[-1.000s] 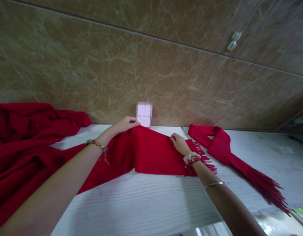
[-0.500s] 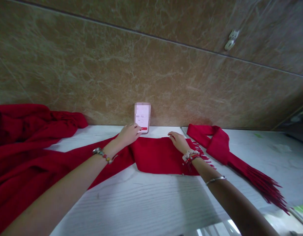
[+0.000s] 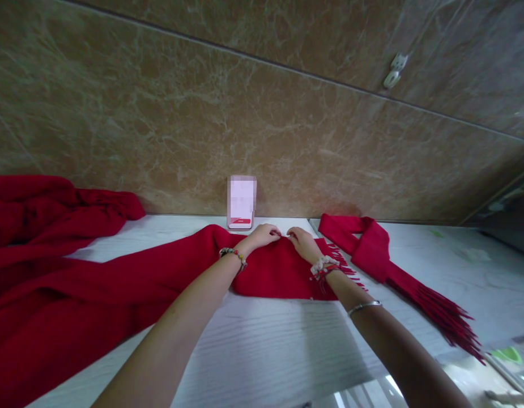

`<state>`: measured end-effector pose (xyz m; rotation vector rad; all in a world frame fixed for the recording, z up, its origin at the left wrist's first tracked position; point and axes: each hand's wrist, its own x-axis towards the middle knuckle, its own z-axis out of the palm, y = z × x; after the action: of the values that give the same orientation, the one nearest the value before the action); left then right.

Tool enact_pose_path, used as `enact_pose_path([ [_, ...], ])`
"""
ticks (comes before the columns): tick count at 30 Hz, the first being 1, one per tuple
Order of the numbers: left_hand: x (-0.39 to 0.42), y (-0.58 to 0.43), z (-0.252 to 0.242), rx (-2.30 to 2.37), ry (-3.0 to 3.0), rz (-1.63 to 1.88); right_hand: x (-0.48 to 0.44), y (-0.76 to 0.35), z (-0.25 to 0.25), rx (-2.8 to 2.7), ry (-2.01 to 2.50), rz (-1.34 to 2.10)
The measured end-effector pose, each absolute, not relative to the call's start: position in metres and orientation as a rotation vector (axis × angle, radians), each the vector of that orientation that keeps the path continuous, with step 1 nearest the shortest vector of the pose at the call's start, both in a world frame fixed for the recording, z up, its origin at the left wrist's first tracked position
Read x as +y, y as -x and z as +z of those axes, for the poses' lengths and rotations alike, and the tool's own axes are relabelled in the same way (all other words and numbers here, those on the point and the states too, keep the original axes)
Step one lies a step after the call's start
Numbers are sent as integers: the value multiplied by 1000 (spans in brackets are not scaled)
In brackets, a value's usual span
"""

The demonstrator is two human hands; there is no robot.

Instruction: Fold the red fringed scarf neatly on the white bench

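Note:
A long red scarf (image 3: 282,272) lies across the white table, its right end flat and fringed, its left part loose and wrinkled. At the far edge of that flat end, my left hand (image 3: 264,234) is closed in a pinch on the cloth. Close beside it, my right hand (image 3: 303,242) has thumb and finger pinched on the same edge. The fingertips of both hands are a short gap apart, and a small bit of the edge is raised between them. Beaded bracelets circle both wrists.
A phone (image 3: 241,201) leans upright against the brown marbled wall (image 3: 180,124). To the right lies a second red fringed scarf (image 3: 370,260), folded over. Bunched red cloth (image 3: 53,209) is piled at the left. A socket (image 3: 395,71) sits on the wall.
My left hand has moved right along the scarf's far edge, from near the phone to beside my right hand. The right hand has stayed nearly in place.

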<state>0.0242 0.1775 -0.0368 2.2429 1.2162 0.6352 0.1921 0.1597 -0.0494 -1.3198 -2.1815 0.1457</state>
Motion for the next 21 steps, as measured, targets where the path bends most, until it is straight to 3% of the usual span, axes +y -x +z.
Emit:
enact_pose_path([
  [15,158,-9,-42,1604,-2285,710,148,-206,-39,-2186,1209,62],
  [21,155,-26,-43,1192,-2481,677,101,-225,-50,-2268,1421,-66],
])
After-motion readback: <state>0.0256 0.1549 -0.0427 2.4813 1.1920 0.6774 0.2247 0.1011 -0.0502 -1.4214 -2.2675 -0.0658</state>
